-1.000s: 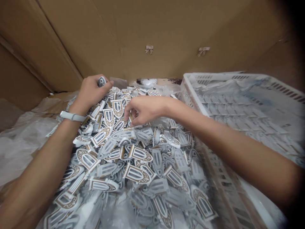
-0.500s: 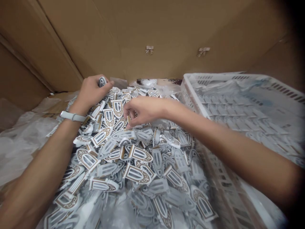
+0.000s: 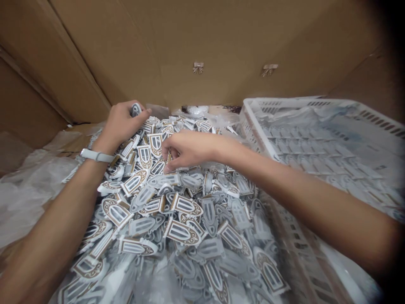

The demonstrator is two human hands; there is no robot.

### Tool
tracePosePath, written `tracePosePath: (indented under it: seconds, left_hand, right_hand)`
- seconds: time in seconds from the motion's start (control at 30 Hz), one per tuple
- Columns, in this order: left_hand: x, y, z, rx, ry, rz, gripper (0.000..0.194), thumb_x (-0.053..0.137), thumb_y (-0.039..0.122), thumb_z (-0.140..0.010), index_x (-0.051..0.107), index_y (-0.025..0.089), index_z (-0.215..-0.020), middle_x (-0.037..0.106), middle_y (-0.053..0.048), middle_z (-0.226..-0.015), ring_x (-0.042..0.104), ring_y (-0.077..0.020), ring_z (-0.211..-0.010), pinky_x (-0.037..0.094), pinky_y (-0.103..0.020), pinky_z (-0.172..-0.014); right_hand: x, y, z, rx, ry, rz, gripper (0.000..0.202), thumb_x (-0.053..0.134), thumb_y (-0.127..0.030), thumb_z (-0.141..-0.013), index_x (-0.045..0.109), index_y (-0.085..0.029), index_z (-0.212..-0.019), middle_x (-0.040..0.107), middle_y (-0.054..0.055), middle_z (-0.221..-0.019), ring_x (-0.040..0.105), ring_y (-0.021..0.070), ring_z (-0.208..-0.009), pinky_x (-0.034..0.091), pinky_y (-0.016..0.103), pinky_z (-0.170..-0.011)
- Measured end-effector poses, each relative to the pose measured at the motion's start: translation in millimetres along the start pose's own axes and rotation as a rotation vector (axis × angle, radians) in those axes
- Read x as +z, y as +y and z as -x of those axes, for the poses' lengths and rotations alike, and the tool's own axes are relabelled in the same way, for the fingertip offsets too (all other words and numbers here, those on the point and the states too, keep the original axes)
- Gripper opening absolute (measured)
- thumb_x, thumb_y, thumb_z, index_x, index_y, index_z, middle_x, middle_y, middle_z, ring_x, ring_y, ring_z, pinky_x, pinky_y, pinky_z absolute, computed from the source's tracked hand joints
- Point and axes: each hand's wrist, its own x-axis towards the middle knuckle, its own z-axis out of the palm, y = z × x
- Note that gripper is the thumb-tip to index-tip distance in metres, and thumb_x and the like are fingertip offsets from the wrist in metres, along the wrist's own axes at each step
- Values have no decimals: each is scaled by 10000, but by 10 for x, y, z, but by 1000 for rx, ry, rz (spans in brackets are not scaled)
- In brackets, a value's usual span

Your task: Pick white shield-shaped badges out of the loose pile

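The left hand (image 3: 122,122) grips several arch-shaped pieces (image 3: 135,109) at the far edge of the heap (image 3: 177,219); the right hand (image 3: 186,147), beside the white crate (image 3: 253,122), pinches one. Loosely stacked neighbours could slide off.

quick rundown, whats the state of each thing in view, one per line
left hand: closed around a few window-shaped pieces at the far edge of the pile
right hand: fingers curled, pinching into the pile
window-shaped pieces: loose, heaped, overlapping
white plastic crate: open-topped, lined with clear plastic
white wristband: worn on left wrist
cardboard wall: upright behind the pile
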Motion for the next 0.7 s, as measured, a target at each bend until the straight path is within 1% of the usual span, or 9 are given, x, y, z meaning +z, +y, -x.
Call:
tracePosePath:
  seconds: [0.1,0.27,0.43,0.6,0.7]
  left_hand:
    - [8,6,0,2,1,15,403,617,605,-933,702,223,-837,707,-55,-846,661,-251,-866,510,-447,-865]
    - [4,13,6,5,12,14,408,598,605,-919,701,219,-838,688,-47,-821,627,-225,-821,485,-419,-822]
    - [-6,18,9,-15,-5,10,403,612,609,-930,708,228,-844,720,-48,-866,659,-250,-881,503,-432,-879]
    - [-1,24,5,2,12,10,384,619,575,-927,697,212,-831,717,-47,-839,645,-225,-839,507,-421,-834]
    - [-6,25,3,1,8,2,388,609,584,-931,695,217,-835,709,-43,-835,642,-224,-838,493,-416,-825]
  right_hand:
    - [1,-1,6,-13,4,8,378,825,-383,-928,787,-151,-1223,748,55,-1060,599,149,-837,400,314,-786]
    - [1,-13,19,-41,4,8,299,768,-287,-947,800,-153,-1213,757,60,-1045,609,150,-833,412,311,-812]
    - [-9,-36,29,-40,-5,-13,322,733,-221,-912,805,-153,-1218,763,63,-1034,616,158,-818,432,319,-812]
    - [-17,-45,33,-29,-7,2,371,710,-174,-872,800,-143,-1231,764,72,-1040,623,167,-841,450,323,-818]
    - [-15,-34,31,-41,-7,12,399,689,-163,-856,796,-137,-1240,761,74,-1053,615,166,-843,452,323,-805]
